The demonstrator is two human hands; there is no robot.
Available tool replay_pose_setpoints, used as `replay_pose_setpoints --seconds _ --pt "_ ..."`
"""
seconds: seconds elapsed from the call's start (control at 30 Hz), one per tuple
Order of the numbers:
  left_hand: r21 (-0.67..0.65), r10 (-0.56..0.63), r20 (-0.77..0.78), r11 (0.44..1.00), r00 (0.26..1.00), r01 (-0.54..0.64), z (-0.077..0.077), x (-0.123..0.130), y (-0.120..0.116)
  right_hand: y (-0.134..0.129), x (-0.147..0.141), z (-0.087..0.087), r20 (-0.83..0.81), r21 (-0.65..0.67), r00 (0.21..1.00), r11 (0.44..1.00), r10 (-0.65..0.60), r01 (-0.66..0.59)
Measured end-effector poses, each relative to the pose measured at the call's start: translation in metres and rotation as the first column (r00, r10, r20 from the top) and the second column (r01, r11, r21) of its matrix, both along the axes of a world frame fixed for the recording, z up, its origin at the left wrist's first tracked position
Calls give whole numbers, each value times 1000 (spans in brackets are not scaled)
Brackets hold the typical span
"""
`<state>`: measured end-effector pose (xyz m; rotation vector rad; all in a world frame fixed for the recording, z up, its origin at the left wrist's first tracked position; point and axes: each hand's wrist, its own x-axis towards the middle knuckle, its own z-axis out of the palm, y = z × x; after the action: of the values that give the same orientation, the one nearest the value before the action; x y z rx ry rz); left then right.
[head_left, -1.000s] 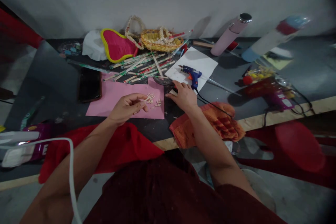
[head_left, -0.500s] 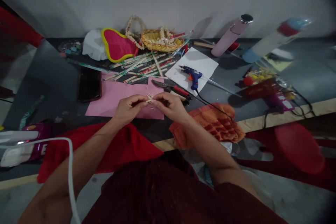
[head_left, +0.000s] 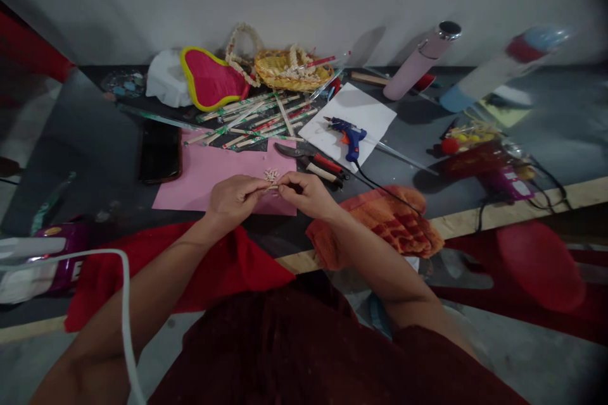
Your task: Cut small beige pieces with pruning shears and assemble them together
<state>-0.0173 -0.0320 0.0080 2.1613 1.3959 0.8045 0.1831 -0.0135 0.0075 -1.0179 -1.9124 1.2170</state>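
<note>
Between the fingertips of my left hand (head_left: 236, 198) and my right hand (head_left: 306, 192) is a short, thin wooden stick (head_left: 273, 187), pinched from both ends. Both hands are closed over a pink sheet (head_left: 209, 168). Just beyond the fingers lies a small heap of short pale wooden bits (head_left: 270, 174) on that sheet. Behind it is a pile of wooden chopsticks (head_left: 256, 120), several in green-printed wrappers. Red-handled pruning shears (head_left: 311, 161) rest right of the sheet, beyond my right hand.
A blue glue gun (head_left: 350, 138) lies on white paper (head_left: 375, 107). A phone (head_left: 160, 152) sits left. Behind are a wicker basket (head_left: 285, 73) and a pink and yellow padded piece (head_left: 213, 79). A pink flask (head_left: 418, 63) stands right; an orange towel (head_left: 384, 221) covers the front edge.
My hands have shifted slightly toward me, uncovering more of the heap of wooden bits. The thin stick now shows between my fingertips.
</note>
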Motion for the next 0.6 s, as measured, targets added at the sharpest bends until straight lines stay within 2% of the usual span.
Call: replay_pose_setpoints --seconds 0.1,0.2,0.37,0.47,0.6 --pt "12 -9 -4 1000 1000 9 1 0 -1 2 0 -1 -12 13 1000 1000 24 -23" --pt "0 0 60 1000 998 0 2 1 -3 3 0 -3 -43 10 998 999 41 -41" --pt "-18 54 107 998 993 -53 2 2 -5 5 0 -2 -100 -104 992 992 -81 71" --pt "0 54 66 999 996 -54 2 3 -5 4 1 1 -140 -171 990 985 -3 -21" --pt "62 38 -27 997 999 -36 1 4 -5 3 -1 0 -109 -170 988 977 111 -129"
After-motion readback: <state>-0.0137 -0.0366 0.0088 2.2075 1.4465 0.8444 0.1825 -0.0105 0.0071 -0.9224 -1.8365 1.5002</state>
